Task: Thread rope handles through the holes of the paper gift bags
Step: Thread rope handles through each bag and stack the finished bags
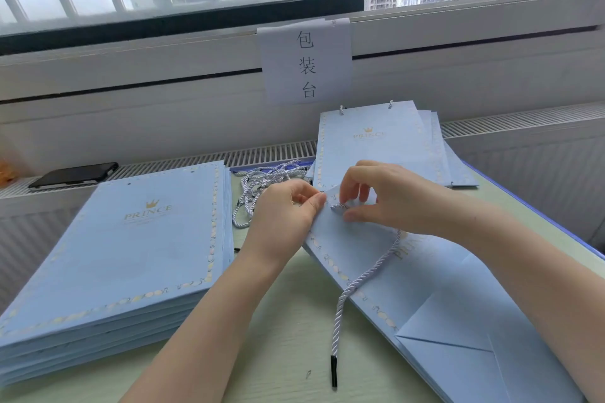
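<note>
Head view: both hands pinch rope (366, 275) at bag (458, 288) hole.

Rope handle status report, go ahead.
Left hand pinches bag top corner. Right hand grips rope handle at the hole; black-tipped end trails free. Nothing in the way.

A stack of bags (124, 255) lies left on the worktop (278, 337), a phone (73, 175) behind it, loose ropes (262, 186) between it and the far pile of bags (383, 147).
</note>
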